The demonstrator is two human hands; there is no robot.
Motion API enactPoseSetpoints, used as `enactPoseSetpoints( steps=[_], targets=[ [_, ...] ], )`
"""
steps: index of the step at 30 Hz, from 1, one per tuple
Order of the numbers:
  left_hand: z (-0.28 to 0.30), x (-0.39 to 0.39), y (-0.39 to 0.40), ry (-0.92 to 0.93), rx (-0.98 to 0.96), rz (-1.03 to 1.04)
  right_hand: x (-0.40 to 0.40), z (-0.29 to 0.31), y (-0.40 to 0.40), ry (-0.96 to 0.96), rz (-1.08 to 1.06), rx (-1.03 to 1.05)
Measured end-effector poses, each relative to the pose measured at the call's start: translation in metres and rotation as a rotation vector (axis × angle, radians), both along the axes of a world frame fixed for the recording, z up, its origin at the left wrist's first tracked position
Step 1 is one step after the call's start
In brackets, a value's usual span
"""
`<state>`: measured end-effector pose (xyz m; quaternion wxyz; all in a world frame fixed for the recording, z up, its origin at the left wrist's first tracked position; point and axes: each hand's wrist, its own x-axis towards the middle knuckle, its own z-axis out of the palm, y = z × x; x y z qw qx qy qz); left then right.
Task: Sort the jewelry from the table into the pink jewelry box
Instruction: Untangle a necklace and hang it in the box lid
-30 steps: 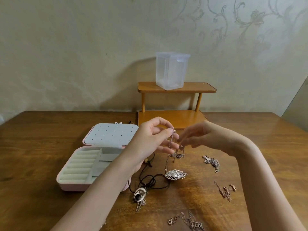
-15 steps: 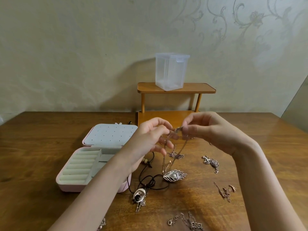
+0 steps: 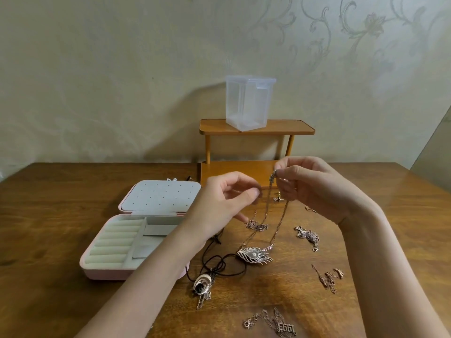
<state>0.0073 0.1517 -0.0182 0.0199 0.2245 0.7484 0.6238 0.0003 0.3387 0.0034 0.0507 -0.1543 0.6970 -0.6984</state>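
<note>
The pink jewelry box lies open at the left, with ring rolls and grey compartments and nothing visible in them. My right hand pinches the top of a thin chain above the table. Its feather pendant rests on the wood below. Just left of the chain is my left hand, thumb and forefinger together; whether it touches the chain is unclear. A black cord necklace with an oval pendant lies beside the box.
Several more chains and charms lie loose on the wooden table: one at the right, another below it, one near the front edge. A small wooden shelf at the back carries a clear plastic container.
My right hand has risen and moved right with the chain's top. My left hand has drawn away to the left, so the hands no longer meet. The pendant stays on the table.
</note>
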Motion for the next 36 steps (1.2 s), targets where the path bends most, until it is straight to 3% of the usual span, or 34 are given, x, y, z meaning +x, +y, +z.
enactPoseSetpoints(
  steps=[3,10,16,23,36],
  targets=[
    [0.0,0.002,0.002,0.028,0.061,0.054,0.001,0.0,-0.005,-0.006,0.028,0.031],
    [-0.001,0.003,0.005,-0.284,0.278,0.007,0.001,-0.001,-0.011,-0.01,0.095,0.066],
    [-0.001,0.0,0.002,-0.264,0.285,0.033,0.002,-0.002,-0.011,-0.017,0.149,0.085],
    [-0.005,-0.006,0.0,-0.109,0.123,0.091,0.004,0.002,-0.013,0.025,0.001,0.144],
    [-0.007,-0.009,-0.005,0.142,-0.255,0.139,0.005,0.006,-0.024,0.198,-0.004,0.545]
  ],
)
